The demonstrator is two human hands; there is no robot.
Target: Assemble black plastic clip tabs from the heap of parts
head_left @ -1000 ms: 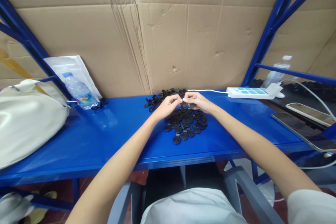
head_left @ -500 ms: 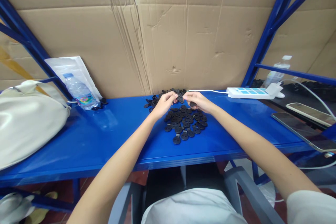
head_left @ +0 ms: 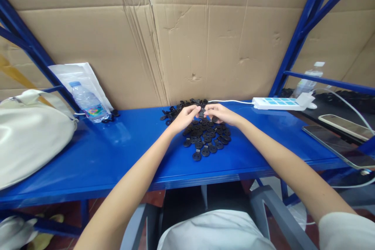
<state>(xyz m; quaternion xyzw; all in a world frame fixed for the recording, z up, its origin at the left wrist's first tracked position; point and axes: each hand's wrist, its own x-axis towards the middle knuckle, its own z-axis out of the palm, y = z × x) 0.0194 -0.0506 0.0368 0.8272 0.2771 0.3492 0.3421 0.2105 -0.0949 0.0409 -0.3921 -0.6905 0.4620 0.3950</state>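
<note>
black part (head_left: pixel 201 113) | pinched jointly by left hand (head_left: pixel 185 116) and right hand (head_left: pixel 220 113) | just above parts pile (head_left: pixel 208 137)

No text is reading clearly anywhere: the colourful label (head_left: pixel 94 111) on the water bottle (head_left: pixel 84 97) at the far left is showing too blurred to make out.

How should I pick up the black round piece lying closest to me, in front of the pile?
Probably pinch the black round piece across its rim with a two-finger grip, coming from above on the near side. It lies flat on the blue table, slightly apart from the pile, so its front edge is free, while other pieces crowd its far side.
</note>
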